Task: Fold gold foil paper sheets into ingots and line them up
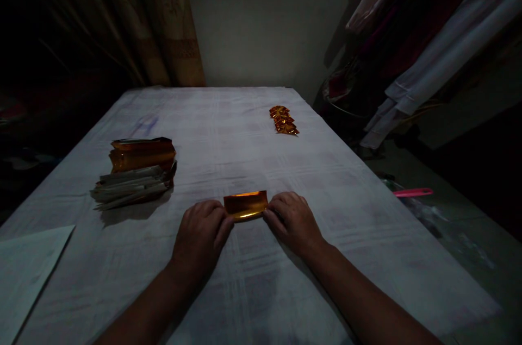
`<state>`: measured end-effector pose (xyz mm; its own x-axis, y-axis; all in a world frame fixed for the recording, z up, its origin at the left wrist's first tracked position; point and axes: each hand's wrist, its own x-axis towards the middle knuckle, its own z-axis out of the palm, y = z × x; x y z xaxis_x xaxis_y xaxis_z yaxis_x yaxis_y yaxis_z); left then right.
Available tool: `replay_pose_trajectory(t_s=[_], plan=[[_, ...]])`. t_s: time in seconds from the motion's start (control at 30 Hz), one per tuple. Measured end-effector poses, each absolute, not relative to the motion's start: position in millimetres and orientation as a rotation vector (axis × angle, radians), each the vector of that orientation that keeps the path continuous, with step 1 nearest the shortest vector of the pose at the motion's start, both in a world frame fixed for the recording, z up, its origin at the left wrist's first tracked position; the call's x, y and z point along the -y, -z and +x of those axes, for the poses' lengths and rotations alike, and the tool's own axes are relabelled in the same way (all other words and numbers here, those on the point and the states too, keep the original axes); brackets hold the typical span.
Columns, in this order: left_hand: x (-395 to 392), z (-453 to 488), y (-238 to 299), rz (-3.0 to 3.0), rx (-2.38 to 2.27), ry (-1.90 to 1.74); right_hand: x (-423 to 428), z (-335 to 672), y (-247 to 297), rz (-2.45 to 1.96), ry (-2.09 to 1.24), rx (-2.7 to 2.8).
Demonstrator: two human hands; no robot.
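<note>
grip, left: the left hand point(202, 231) has its fingers curled down and closed on the left end of the gold foil piece point(246, 205).
grip, right: the right hand point(291, 220) is closed the same way on the foil's right end; whether the tips pinch or only press is hidden under the knuckles.
foil position: it lies on the bench point(244, 290), towards the near edge, directly between the two hands and touching both.
long axis: it runs left to right across the person's view, with one short end in each grip.
nearer hand: neither; both are equally close, palms down.
foil edge: the far long edge catches the light and looks a little raised.
stack: a pile of foil and pale sheets point(134, 174) lies to the left, well apart.
small pile: folded gold bits point(283, 119) lie farther back, to the right.
</note>
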<state>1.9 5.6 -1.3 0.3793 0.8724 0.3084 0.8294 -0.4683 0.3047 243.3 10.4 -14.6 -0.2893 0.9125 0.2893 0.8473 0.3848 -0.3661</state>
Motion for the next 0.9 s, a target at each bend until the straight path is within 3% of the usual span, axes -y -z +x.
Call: replay_pose_trajectory(t_s=[0.9], plan=[[-15.8,9.4,0.3,2.431,-1.67,-0.632,-18.6,231.0,14.4,-1.698,-0.103,2.129]])
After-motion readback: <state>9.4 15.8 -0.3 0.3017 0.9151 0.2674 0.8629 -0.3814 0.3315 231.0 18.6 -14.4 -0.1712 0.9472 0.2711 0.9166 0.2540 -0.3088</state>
